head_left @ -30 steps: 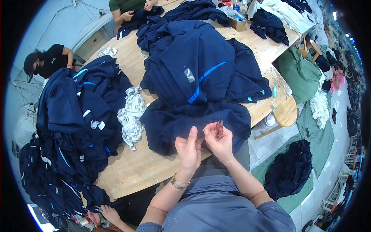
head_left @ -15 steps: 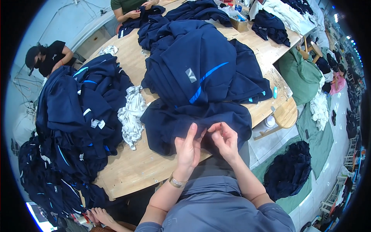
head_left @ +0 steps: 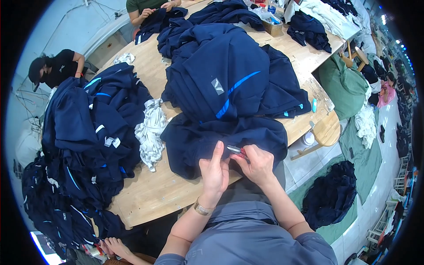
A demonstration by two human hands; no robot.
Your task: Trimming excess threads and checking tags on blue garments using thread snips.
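A dark navy garment (head_left: 185, 148) lies bunched at the table's near edge, right in front of me. My left hand (head_left: 213, 174) is at its near side, thumb pointing up and the other fingers curled on the cloth. In my right hand (head_left: 260, 164) is a small pair of thread snips (head_left: 235, 150) with red handles. Their metal blades point left, toward my left thumb, just above the cloth. Whether the blades touch any thread is too small to tell.
Beyond lies a large navy garment heap (head_left: 216, 66) with blue stripes. Another navy pile (head_left: 75, 119) stands left, beside crumpled white cloth (head_left: 151, 132). A wooden stool (head_left: 327, 130) is at the right, near a navy bundle (head_left: 329, 194) on the floor. Other people work at the far side and lower left.
My right hand has turned and lowered slightly, so the snips now show with blades pointing left. My left hand stays nearly in place. The person at far left has shifted.
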